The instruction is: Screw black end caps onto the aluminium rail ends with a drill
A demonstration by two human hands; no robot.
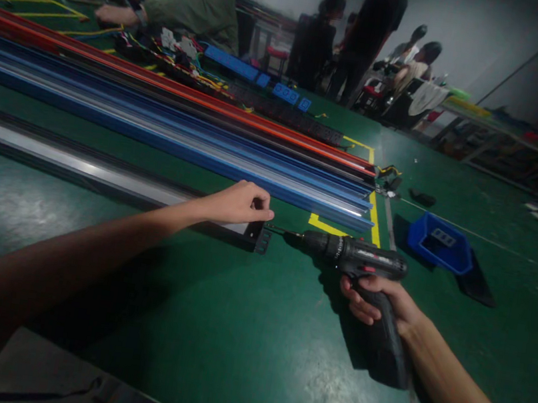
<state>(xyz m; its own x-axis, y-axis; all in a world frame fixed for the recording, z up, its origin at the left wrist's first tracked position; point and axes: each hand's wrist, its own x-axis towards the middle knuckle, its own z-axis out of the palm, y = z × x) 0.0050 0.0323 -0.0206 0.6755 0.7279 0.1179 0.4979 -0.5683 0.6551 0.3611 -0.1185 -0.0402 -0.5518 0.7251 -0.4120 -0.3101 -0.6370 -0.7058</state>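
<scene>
At a green workbench (239, 332), the right hand (390, 297) is aiming its gripped drill (375, 261) at a rail (86, 167) the left hand (234, 205), hold unclear, is apparently steadying.

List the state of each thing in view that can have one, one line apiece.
Power drill, held, bit pointing left; running unclear
Black-silver rail, lying flat
Blue rails, lying side by side
Orange rail, lying behind them
Blue bin, upright, open-topped
Right grip, closed around the power drill
Left grip, curled by the black-silver rail's end; contents unclear
</scene>
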